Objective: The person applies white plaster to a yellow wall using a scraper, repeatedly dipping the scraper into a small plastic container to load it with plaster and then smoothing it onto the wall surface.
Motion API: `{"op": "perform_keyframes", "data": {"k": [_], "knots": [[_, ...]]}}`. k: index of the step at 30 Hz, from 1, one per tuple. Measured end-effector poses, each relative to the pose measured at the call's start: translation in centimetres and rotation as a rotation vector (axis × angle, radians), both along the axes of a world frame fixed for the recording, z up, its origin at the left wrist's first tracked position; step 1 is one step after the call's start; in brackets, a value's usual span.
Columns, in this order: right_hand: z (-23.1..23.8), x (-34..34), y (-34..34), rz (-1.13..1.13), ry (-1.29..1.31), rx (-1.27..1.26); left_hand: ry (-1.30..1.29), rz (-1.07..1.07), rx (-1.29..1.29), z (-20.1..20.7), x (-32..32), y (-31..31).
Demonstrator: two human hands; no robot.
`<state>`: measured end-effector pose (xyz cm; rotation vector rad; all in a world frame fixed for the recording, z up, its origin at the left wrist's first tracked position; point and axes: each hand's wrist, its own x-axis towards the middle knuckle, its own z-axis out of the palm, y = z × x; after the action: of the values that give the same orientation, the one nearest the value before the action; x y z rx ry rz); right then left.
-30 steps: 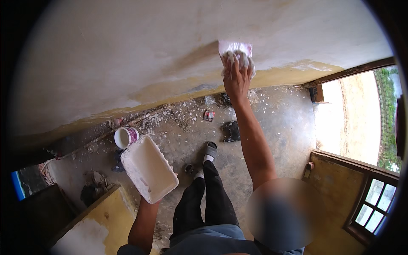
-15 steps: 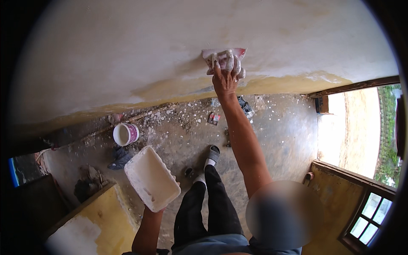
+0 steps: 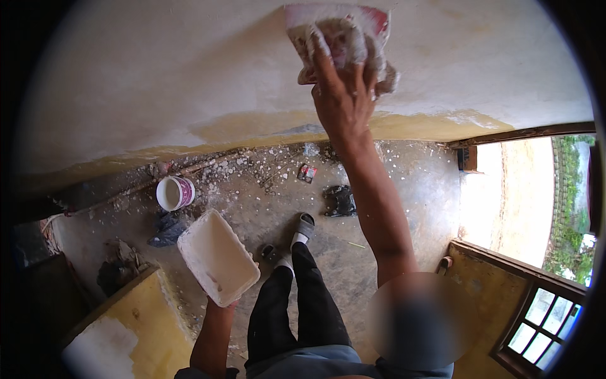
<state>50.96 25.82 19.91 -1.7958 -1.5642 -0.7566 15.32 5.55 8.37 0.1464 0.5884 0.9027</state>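
Observation:
My right hand [image 3: 347, 69] is closed on a wide, flat putty scraper [image 3: 338, 16], reddish and smeared with white paste. Its broad edge lies against the wall [image 3: 189, 82], which is mostly coated off-white with a bare yellow strip low down. White paste cakes the fingers of that hand. Low on the left, my left hand [image 3: 221, 306] grips the near end of a rectangular tub [image 3: 218, 256] from below; most of its fingers are hidden under it. The tub is crusted with whitish putty inside and along its rim.
A white and purple bucket [image 3: 175, 193] stands on the floor by the wall, with a dark plastic bag [image 3: 167, 228] beside it. Another black bag [image 3: 340, 201] and a small red packet [image 3: 307, 173] lie among white crumbs. A low yellow wall [image 3: 148, 309] rises at left; a bright doorway [image 3: 505, 196] opens at right.
My right hand has slid the scraper higher up the wall, and it now appears larger. The tub in my left hand stays nearly in place, and more of the black bag on the floor shows.

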Motion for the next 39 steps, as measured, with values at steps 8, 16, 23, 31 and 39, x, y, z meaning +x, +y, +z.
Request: {"op": "perform_keyframes", "data": {"k": [8, 16, 23, 31, 39], "knots": [[-14.6, 3.3, -6.8, -0.141, 0.129, -0.388, -0.112, -0.012, -0.075, 0.6, -0.1, 0.0], [6.2, 3.8, -1.0, -0.104, -0.064, 0.289, -0.074, 0.026, -0.046, 0.9, -0.3, -0.1], [-15.4, 3.1, -3.3, -0.143, 0.197, -0.088, -0.112, -0.02, -0.089, -0.2, 0.7, -0.3], [-13.4, 11.1, -9.2, -0.306, 0.171, 0.084, -0.201, -0.064, -0.042, -0.4, 1.8, 0.3], [0.4, 16.3, -3.8, -0.227, -0.088, 0.37, -0.016, -0.049, -0.152, -1.7, 2.5, 0.2]]}}
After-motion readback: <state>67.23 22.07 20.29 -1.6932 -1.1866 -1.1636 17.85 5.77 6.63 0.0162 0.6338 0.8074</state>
